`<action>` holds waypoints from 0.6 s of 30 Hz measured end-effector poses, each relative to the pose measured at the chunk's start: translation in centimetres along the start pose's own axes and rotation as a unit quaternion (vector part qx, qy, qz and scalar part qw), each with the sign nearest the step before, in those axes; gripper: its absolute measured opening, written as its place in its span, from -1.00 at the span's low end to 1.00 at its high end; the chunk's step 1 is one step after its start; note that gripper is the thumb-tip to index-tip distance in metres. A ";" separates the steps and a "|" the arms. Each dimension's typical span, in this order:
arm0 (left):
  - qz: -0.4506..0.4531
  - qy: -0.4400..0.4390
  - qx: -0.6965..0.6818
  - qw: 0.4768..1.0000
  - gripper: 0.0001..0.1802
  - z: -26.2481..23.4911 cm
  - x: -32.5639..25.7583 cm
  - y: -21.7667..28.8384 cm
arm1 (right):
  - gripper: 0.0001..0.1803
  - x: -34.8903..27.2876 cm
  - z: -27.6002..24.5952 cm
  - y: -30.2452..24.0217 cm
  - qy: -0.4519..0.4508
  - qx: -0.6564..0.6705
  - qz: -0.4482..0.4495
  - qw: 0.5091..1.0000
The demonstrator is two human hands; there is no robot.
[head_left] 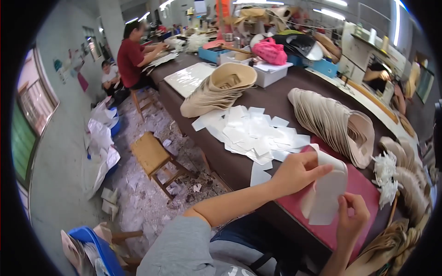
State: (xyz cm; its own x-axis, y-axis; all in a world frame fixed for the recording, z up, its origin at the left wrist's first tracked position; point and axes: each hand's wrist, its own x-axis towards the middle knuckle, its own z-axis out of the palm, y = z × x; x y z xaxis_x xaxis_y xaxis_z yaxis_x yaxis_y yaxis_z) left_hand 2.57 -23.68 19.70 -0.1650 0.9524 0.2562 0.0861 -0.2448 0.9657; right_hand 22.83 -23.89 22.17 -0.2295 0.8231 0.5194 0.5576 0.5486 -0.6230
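My left hand (299, 172) is closed, its thumb and fingers pinching the top of a curved beige piece together with a white rectangular patch (328, 202). My right hand (352, 216) pinches the patch's lower right edge between thumb and fingers. Both hands are above a red mat (361, 193) at the table's near side. Just beyond my left hand lies a loose pile of similar white patches (248, 133). To the right of the pile, a long stack of nested beige curved pieces (317, 115) rests on its side. The far side of the held piece is hidden.
Another beige stack (221, 87) stands beyond the patches, by a white sheet (189, 78). White ties (386, 170) and beige bundles (410, 184) lie at right. A wooden stool (152, 152) and blue bin (96, 244) are left. A person in red (131, 57) sits farther along.
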 end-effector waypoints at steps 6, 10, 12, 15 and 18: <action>0.467 0.156 0.384 0.781 -0.73 -3.2 -2.4 1.9 | -0.83 2.4 0.2 -2.7 -0.144 -0.216 -0.274 0.926; 0.350 0.038 0.383 0.854 -0.79 -3.2 -2.6 -1.8 | -0.82 2.4 1.1 -2.6 0.036 -0.141 -0.295 0.944; 0.327 0.059 0.232 0.914 -0.83 -2.8 -2.9 -1.9 | -0.77 0.6 -2.3 2.5 0.049 -0.001 0.012 0.999; 0.173 -0.057 0.023 0.983 -0.85 -1.6 -3.4 -1.7 | -0.62 -1.0 -3.4 4.1 -0.075 0.285 0.298 0.908; 0.137 -0.099 0.000 0.986 -0.76 -1.1 -5.2 -2.1 | -0.61 -1.7 0.7 5.5 -0.013 0.398 0.291 0.870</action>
State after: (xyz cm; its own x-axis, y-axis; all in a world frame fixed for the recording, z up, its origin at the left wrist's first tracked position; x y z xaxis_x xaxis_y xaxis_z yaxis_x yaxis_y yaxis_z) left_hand 2.17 -28.32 16.39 0.0595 0.8671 0.4945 0.1000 -0.4981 0.8614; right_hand 25.73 -22.10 17.44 -0.1170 0.9928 -0.0265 -0.1419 -0.0431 -0.9889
